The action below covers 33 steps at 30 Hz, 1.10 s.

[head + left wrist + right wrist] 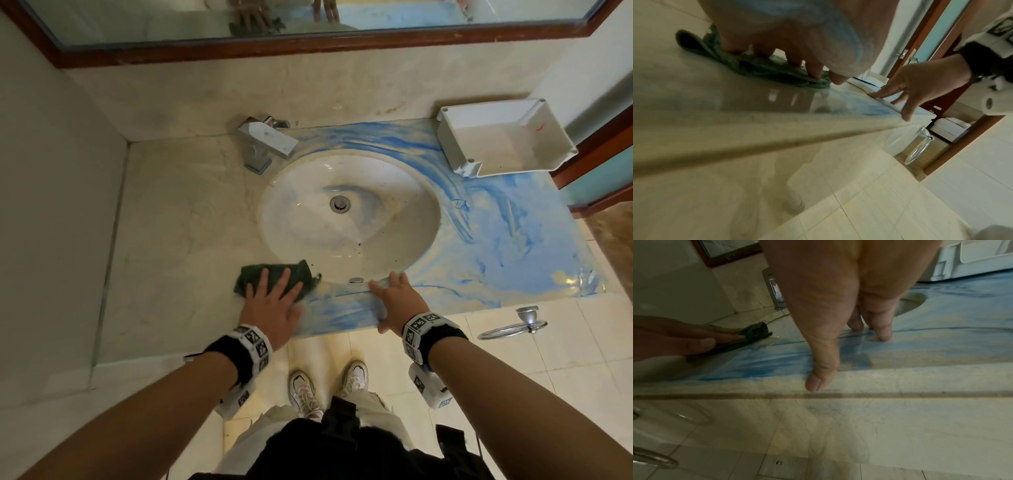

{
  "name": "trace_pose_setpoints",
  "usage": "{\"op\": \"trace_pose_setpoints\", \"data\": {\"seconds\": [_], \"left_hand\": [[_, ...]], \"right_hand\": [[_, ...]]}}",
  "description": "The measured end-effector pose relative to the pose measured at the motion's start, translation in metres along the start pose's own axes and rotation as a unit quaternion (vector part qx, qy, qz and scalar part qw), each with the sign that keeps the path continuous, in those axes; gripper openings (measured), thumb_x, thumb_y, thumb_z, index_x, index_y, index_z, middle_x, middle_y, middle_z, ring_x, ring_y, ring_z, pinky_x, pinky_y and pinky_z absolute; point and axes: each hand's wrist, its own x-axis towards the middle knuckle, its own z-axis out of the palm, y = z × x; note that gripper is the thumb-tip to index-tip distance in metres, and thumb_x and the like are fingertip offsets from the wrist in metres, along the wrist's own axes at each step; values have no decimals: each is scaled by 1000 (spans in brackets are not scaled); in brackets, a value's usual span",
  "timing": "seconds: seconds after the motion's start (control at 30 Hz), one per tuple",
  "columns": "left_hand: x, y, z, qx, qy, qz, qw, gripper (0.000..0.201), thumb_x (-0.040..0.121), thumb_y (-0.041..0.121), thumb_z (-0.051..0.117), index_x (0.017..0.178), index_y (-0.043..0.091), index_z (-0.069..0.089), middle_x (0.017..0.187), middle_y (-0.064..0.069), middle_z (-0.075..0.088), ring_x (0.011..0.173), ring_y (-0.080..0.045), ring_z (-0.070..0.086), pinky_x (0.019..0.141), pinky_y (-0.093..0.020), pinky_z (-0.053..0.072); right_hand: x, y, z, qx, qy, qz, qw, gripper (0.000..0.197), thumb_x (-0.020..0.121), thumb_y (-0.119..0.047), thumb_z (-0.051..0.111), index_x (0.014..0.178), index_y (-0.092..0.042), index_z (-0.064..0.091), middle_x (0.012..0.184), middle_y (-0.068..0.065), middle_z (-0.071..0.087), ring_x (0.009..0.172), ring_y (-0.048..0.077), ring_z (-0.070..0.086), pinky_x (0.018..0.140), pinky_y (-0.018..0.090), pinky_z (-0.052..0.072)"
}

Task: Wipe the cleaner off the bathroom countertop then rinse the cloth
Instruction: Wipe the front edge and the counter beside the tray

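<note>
A dark green cloth lies on the beige countertop just left of the sink's front rim. My left hand presses flat on it with straight, spread fingers; in the left wrist view the fingertips sit on the cloth. Blue cleaner is smeared over the right side and front strip of the counter. My right hand rests flat on that front strip, fingers straight, thumb over the counter's edge. The right wrist view also shows the cloth.
The oval sink has a chrome faucet at its back left. A white plastic tray stands at the back right corner. A chrome towel ring hangs below the counter's front right. A mirror lines the back wall.
</note>
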Motion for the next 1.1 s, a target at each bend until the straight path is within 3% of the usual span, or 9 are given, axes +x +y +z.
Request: {"op": "trace_pose_setpoints", "data": {"seconds": [0.13, 0.23, 0.3, 0.4, 0.57, 0.73, 0.8, 0.93, 1.1], "left_hand": [[-15, -19, 7, -9, -7, 33, 999, 69, 87, 56, 1, 150, 41, 28, 162, 8, 11, 148, -34, 10, 115, -59, 20], [-10, -53, 2, -31, 18, -50, 998, 66, 90, 58, -1, 151, 42, 20, 163, 9, 5, 149, -31, 8, 117, -55, 18], [-5, -71, -4, -80, 23, -116, 990, 56, 98, 55, 9, 152, 41, 17, 163, 9, 1, 149, -30, 3, 118, -55, 13], [-8, -79, -5, -110, 19, -145, 983, 54, 101, 52, 17, 153, 39, 16, 163, 7, -1, 149, -31, 0, 118, -57, 11], [-64, -41, 37, -36, -8, -65, 997, 61, 95, 54, 15, 147, 33, 38, 159, -2, 26, 141, -43, 27, 104, -64, 33], [-93, -46, 59, -15, -16, 26, 999, 60, 98, 54, 7, 140, 36, 46, 153, 3, 37, 137, -38, 38, 100, -60, 41], [-87, -66, 56, -21, 6, 5, 1000, 63, 98, 55, 4, 144, 35, 42, 156, 3, 31, 141, -36, 33, 105, -60, 36], [-79, -85, 50, -85, 12, -125, 988, 72, 89, 56, -4, 151, 35, 24, 162, 3, 10, 148, -36, 10, 116, -58, 16], [-89, -45, 56, -50, 16, -87, 995, 61, 97, 53, 13, 143, 30, 46, 156, -4, 33, 139, -45, 31, 104, -66, 31]], "right_hand": [[-2, 1, 0, -2, 11, -4, 1000, 105, 63, -34, 87, 149, -30, 26, 147, 15, 21, 142, 39, 10, 104, 47, 44], [-3, 0, 0, 1, 10, -6, 1000, 105, 64, -33, 87, 149, -29, 26, 149, 17, 19, 143, 41, 7, 106, 48, 42], [-3, 0, 0, 4, 6, -4, 1000, 106, 65, -32, 87, 150, -29, 24, 152, 19, 14, 144, 43, 3, 110, 48, 37], [-3, 0, 0, 4, 6, -6, 1000, 107, 66, -32, 87, 151, -28, 23, 152, 19, 14, 145, 44, 1, 111, 48, 35], [0, 1, 1, -1, 7, -7, 1000, 107, 64, -34, 87, 150, -30, 23, 150, 17, 17, 144, 42, 3, 109, 47, 38], [0, 2, 2, -3, 10, -8, 1000, 107, 63, -34, 87, 149, -30, 24, 149, 18, 18, 143, 43, 4, 107, 48, 40], [0, 2, 2, -5, 11, -9, 1000, 107, 63, -34, 88, 149, -30, 25, 148, 18, 19, 143, 43, 6, 107, 48, 41], [0, 2, 3, -10, 16, -14, 1000, 107, 63, -36, 88, 149, -30, 24, 148, 18, 21, 142, 43, 9, 108, 48, 39], [-2, 1, 1, -11, 17, -16, 1000, 107, 62, -35, 88, 148, -31, 26, 145, 18, 24, 141, 42, 12, 104, 48, 43]]}}
